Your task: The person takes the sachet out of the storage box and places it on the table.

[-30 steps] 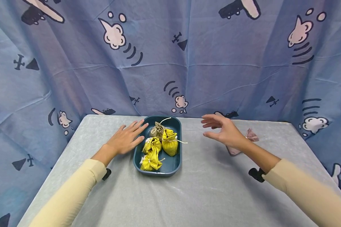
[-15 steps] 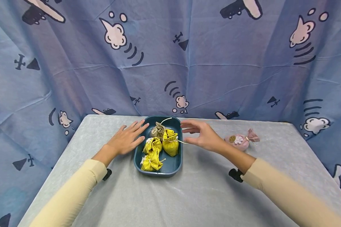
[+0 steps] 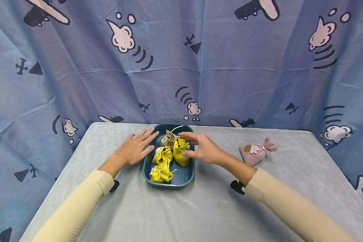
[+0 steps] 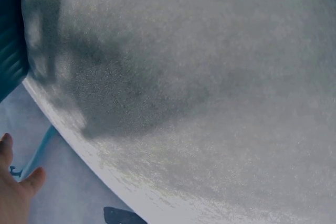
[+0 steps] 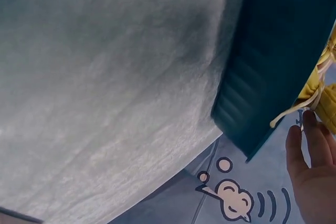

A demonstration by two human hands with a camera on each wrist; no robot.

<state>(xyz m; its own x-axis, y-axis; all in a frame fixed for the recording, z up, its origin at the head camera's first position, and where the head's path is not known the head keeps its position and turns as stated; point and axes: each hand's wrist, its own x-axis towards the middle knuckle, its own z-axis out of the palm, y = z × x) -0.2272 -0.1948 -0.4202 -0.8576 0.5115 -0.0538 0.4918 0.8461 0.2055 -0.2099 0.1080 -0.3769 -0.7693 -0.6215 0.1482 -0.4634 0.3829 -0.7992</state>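
Observation:
A dark blue plastic bin (image 3: 169, 186) holds several small drawstring pouches. My left hand (image 3: 133, 148) is spread flat at the bin's left rim, its fingertips just over the edge and nothing in its grasp. From the right, my right hand (image 3: 205, 148) reaches over the rim to an upright yellow pouch (image 3: 180, 160). The thumb is in front of this pouch and the fingers lie across its top, with a gap between them. Behind it sits a tan pouch (image 3: 166, 139). Two more yellow pouches, one in the middle (image 3: 163, 154) and one in front (image 3: 161, 174), lie on the left.
A pink pouch (image 3: 250, 155) with a white flower and a gold round tag lies on the grey-covered table (image 3: 175, 215), right of the bin. A blue printed curtain (image 3: 169, 67) hangs right behind the table's far edge.
My right hand has moved left from above the pink pouch to the upright yellow pouch in the bin, uncovering the pink one. My left hand has stayed at the left rim.

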